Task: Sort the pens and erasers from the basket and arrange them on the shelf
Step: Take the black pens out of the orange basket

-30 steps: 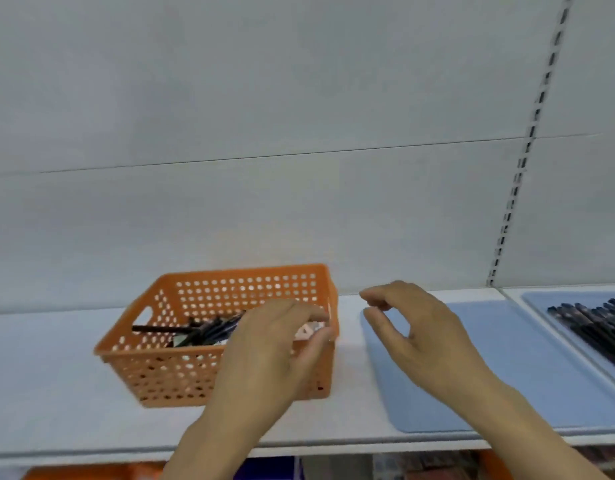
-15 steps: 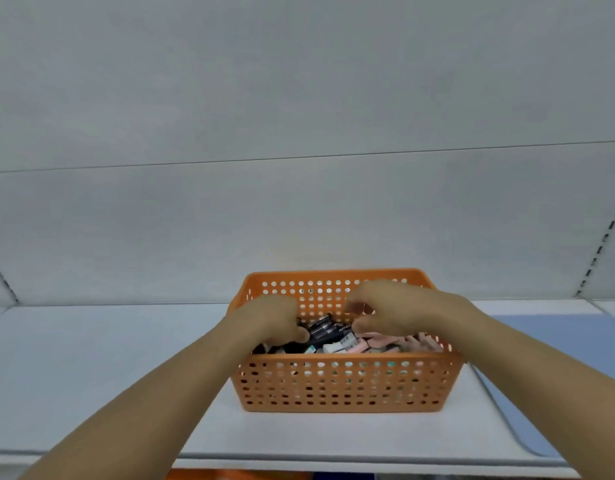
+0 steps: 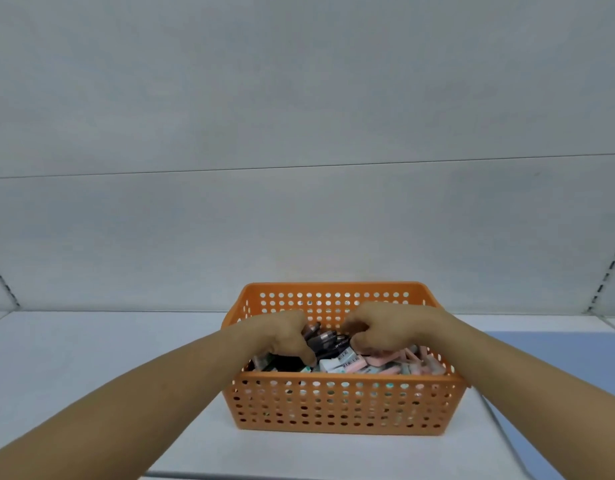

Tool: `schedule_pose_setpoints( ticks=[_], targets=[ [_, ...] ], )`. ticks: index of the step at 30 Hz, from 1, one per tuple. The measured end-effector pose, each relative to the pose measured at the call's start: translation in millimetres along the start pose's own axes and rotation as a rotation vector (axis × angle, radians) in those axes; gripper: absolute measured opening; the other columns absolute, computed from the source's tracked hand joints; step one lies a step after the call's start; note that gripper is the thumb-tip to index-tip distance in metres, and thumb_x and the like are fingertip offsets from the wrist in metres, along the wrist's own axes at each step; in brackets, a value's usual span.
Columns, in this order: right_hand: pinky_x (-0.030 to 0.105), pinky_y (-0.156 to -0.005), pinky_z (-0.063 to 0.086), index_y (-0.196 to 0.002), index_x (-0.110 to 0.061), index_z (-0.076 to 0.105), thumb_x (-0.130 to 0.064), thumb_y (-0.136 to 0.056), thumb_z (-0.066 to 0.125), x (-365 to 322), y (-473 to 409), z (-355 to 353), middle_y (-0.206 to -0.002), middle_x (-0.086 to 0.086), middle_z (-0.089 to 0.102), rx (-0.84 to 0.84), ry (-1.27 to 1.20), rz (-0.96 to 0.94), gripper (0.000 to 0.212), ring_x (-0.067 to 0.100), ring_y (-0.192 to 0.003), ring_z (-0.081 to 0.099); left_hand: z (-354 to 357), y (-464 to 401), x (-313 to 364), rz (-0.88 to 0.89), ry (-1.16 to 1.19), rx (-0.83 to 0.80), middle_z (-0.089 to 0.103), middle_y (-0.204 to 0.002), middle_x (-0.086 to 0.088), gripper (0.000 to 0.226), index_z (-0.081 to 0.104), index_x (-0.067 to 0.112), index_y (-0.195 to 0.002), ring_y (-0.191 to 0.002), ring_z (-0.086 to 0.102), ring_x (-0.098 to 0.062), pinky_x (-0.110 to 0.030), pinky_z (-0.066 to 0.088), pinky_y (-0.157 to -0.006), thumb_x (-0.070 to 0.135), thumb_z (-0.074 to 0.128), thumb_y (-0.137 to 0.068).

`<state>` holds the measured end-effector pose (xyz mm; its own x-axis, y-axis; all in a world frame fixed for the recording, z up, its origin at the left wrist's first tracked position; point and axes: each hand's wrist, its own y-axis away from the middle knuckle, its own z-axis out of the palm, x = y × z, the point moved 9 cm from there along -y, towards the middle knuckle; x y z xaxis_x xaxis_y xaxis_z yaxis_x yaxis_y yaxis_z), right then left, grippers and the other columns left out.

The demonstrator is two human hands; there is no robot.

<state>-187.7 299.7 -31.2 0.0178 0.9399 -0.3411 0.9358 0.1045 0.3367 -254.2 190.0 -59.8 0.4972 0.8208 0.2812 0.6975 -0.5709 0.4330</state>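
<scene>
Broadly, a white shelf point(image 3: 91, 368) spans the view, backed by a pale panel wall point(image 3: 299, 133). A blue mat point(image 3: 558, 368) lies toward the shelf's right edge. Near the shelf's front edge, about midway along it and just beside the mat, stands the orange basket point(image 3: 337, 403), perforated on all sides and well filled.

Both forearms reach over the basket's front rim. The left hand point(image 3: 281, 336) sits above the basket's left half with its fingers curled down around a bunch of dark pens point(image 3: 325, 339), which lie slanted across the middle of the load. The right hand point(image 3: 385, 329) hovers over the centre-right with fingers bent, its fingertips at the far ends of the same pens; whether it actually pinches one or only touches them I cannot tell. Pink and pale erasers point(image 3: 368, 363) fill the right half, beneath and just in front of the right hand.

By my reading, the step in hand is gathering pens out of the mixed load. Next the bunch needs lifting clear of the rim without dragging erasers along, then carrying toward the mat at the right. A loose bundle may shed a pen, so both hands should steady it.
</scene>
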Motion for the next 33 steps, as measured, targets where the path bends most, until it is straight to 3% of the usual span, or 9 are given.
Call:
schedule_pose_setpoints(
  ticks=[6,10,13,17,20,23,28,30,33],
  targets=[
    [0.027,-0.091,0.046,-0.133,-0.023,0.054,-0.032,-0.097,0.053,3.3,1.4,-10.7,-0.129,-0.005,0.058,0.111,-0.139,-0.014,0.038,0.012,-0.108,0.056,-0.4,9.3,8.2,0.064,-0.036,-0.036,0.063,-0.094,-0.003,0.022,0.064,0.011,-0.106,-0.088,0.059,-0.022,-0.032,0.048,-0.076,0.027,0.062,-0.091],
    [0.02,-0.09,0.04,-0.123,-0.029,0.062,-0.03,-0.097,0.054,7.8,10.0,-35.5,-0.122,-0.015,0.059,0.312,-0.29,-0.038,0.027,0.002,-0.107,0.053,-36.6,27.6,12.2,0.165,0.204,0.184,0.06,-0.084,-0.003,0.015,0.06,0.011,-0.098,-0.078,0.056,-0.016,-0.03,0.044,-0.073,0.025,0.055,-0.096],
    [0.011,-0.072,0.036,-0.109,-0.033,0.066,-0.033,-0.098,0.051,0.4,19.8,-54.9,-0.099,-0.028,0.06,0.46,-0.35,-0.071,0.019,-0.007,-0.092,0.055,-77.0,50.0,8.2,0.272,0.65,0.421,0.068,-0.087,-0.004,0.01,0.062,0.02,-0.103,-0.085,0.065,-0.015,-0.027,0.049,-0.08,0.024,0.055,-0.098],
    [0.031,-0.088,0.052,-0.1,-0.029,0.066,-0.045,-0.098,0.042,-23.8,23.0,-58.5,-0.099,-0.012,0.07,0.475,-0.646,-0.143,0.03,0.004,-0.093,0.065,-110.2,69.2,6.8,0.546,1.516,0.51,0.063,-0.077,-0.007,0.015,0.059,0.006,-0.109,-0.072,0.066,-0.018,-0.033,0.058,-0.074,0.005,0.056,-0.095],
    [0.037,-0.086,0.057,-0.105,-0.026,0.064,-0.056,-0.098,0.034,-39.8,19.6,-37.4,-0.1,-0.001,0.074,0.352,-1.054,-0.098,0.043,0.014,-0.094,0.07,-110.6,72.4,12.9,0.679,1.881,0.502,0.064,-0.078,-0.006,0.018,0.057,0.005,-0.11,-0.071,0.066,-0.018,-0.034,0.058,-0.073,0.0,0.055,-0.093],
    [0.039,-0.066,0.059,-0.115,-0.008,0.063,-0.056,-0.098,0.034,-59.3,18.6,-17.5,-0.105,0.017,0.071,0.181,-1.474,-0.145,0.058,0.029,-0.089,0.07,-97.8,70.7,15.8,0.679,1.991,0.554,0.066,-0.081,-0.005,0.023,0.057,0.012,-0.11,-0.069,0.065,-0.015,-0.034,0.058,-0.066,0.001,0.057,-0.091],
    [0.023,-0.038,0.038,-0.113,-0.003,0.059,-0.049,-0.102,0.032,-76.0,25.6,-6.2,-0.077,0.016,0.065,0.08,-1.397,-0.164,0.054,0.019,-0.049,0.055,-86.2,77.5,7.4,0.542,2.049,0.766,0.067,-0.073,0.0,0.052,0.052,0.015,-0.117,-0.052,0.055,-0.011,-0.024,0.048,-0.047,0.022,0.077,-0.072],
    [0.02,-0.034,0.026,-0.107,-0.005,0.058,-0.047,-0.102,0.034,-75.6,26.3,-5.6,-0.068,0.014,0.06,0.096,-1.422,-0.147,0.049,0.015,-0.039,0.044,-87.7,82.3,9.1,0.556,1.983,0.812,0.071,-0.077,-0.002,0.056,0.051,0.016,-0.121,-0.056,0.06,-0.013,-0.025,0.05,-0.049,0.022,0.077,-0.071],
    [0.018,-0.034,0.021,-0.098,-0.005,0.059,-0.045,-0.101,0.039,-69.8,27.5,-10.8,-0.063,0.01,0.056,0.208,-1.483,-0.123,0.045,0.012,-0.036,0.036,-88.5,86.5,20.0,0.609,1.841,0.754,0.075,-0.093,-0.007,0.053,0.054,0.015,-0.122,-0.075,0.071,-0.019,-0.027,0.056,-0.064,0.018,0.076,-0.074]
  ],
)
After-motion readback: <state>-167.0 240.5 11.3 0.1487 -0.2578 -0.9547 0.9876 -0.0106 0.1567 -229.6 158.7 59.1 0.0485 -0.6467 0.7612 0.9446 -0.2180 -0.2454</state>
